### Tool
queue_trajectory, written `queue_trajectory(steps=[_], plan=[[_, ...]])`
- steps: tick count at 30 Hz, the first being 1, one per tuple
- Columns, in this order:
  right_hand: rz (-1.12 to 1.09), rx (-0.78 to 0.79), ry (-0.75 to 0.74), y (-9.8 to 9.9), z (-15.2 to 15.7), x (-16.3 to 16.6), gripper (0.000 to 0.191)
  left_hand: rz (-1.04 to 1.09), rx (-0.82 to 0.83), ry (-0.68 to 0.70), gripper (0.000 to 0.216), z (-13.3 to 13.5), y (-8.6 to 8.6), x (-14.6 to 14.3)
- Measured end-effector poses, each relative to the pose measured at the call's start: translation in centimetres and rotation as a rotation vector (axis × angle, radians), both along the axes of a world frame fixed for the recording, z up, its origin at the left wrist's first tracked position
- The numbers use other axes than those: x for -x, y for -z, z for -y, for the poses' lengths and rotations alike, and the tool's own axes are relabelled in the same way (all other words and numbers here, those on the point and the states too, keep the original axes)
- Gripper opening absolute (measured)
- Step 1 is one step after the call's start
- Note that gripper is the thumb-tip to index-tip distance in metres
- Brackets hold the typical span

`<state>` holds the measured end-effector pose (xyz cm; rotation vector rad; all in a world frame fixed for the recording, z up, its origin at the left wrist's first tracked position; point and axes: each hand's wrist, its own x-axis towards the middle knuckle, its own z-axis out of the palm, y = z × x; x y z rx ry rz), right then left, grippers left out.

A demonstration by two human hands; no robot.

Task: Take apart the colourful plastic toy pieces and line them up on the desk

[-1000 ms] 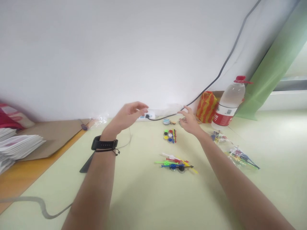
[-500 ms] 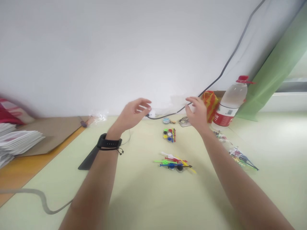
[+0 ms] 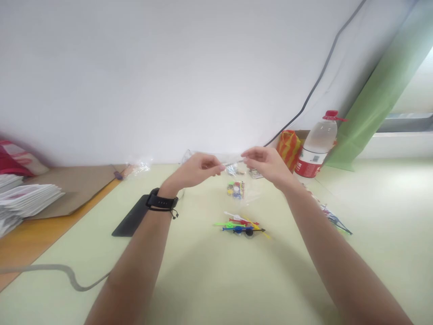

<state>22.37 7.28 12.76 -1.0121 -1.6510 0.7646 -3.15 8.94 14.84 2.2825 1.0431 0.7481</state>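
A clear plastic bag (image 3: 251, 193) hangs between my two hands, so thin that the things behind it show through. My left hand (image 3: 198, 171), with a black watch on its wrist, pinches one side of the bag between thumb and fingers. On the other side my right hand (image 3: 265, 164) grips it with fingertips closed. Behind the bag lies a small group of coloured round pieces and sticks (image 3: 236, 189). Nearer to me on the table rests a loose pile of coloured plastic arrow-shaped pieces (image 3: 240, 225), in white, green, red, blue, yellow and black.
A large water bottle (image 3: 316, 149) with a red cap stands at the right, beside a red-and-yellow bag (image 3: 288, 149). Further right lie packed small parts (image 3: 333, 216). A black flat object (image 3: 130, 219) sits by my left forearm; stacked white papers (image 3: 30, 198) are at far left.
My hands have come closer together, and the clear bag now shows stretched between them. The view has shifted slightly, with the bottle and parts appearing further left.
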Motion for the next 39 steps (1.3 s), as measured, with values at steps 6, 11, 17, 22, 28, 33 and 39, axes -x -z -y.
queue_trajectory(steps=[6,11,17,22,28,33,39], plan=[[-0.032,0.127,-0.013,1.2,-1.4,-1.3,0.034,-0.038,0.005,-0.016,0.038,-0.7,0.4,1.1],[-0.077,0.183,-0.124,1.6,-1.3,-1.2,0.037,0.037,0.092,0.012,0.037,-1.2,1.0,1.3],[0.038,0.328,-0.367,2.4,-0.9,-1.2,0.082,0.263,0.095,-0.105,0.039,-2.3,2.1,1.8],[0.032,0.386,-0.331,3.7,-2.2,-2.2,0.072,0.264,0.145,-0.182,0.04,-3.4,3.3,3.4],[0.057,0.368,-0.305,4.1,-2.8,-3.3,0.058,0.192,0.217,-0.154,0.038,-4.0,4.3,4.6],[0.129,0.354,-0.307,4.0,-2.9,-4.6,0.053,0.144,0.279,-0.057,0.04,-3.6,4.0,4.7],[0.183,0.337,-0.393,3.6,-2.5,-4.6,0.055,0.115,0.38,0.024,0.048,-3.1,4.0,4.1]])
